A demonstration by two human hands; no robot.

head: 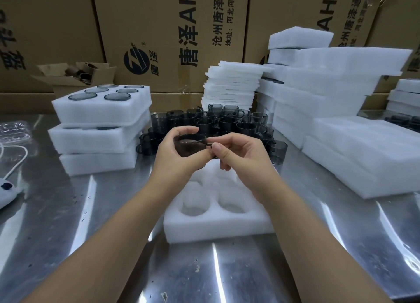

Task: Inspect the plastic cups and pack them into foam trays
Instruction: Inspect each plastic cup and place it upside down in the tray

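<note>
Both hands hold one smoky grey see-through plastic cup (191,143). The left hand (176,152) curls round its body, and the right hand (238,152) pinches the little handle. Right under the hands lies a white foam tray (216,230) with empty holes; I see two for sure. Left of the hands stand three packed white foam trays (100,139), the top one showing six cups. Behind the hands wait loose grey cups (227,123), too many to count. I think lots is left.

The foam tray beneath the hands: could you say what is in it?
The foam tray has two near pockets, both empty. Those farther back are mostly covered by the left hand, right hand and the cup they hold.
</note>
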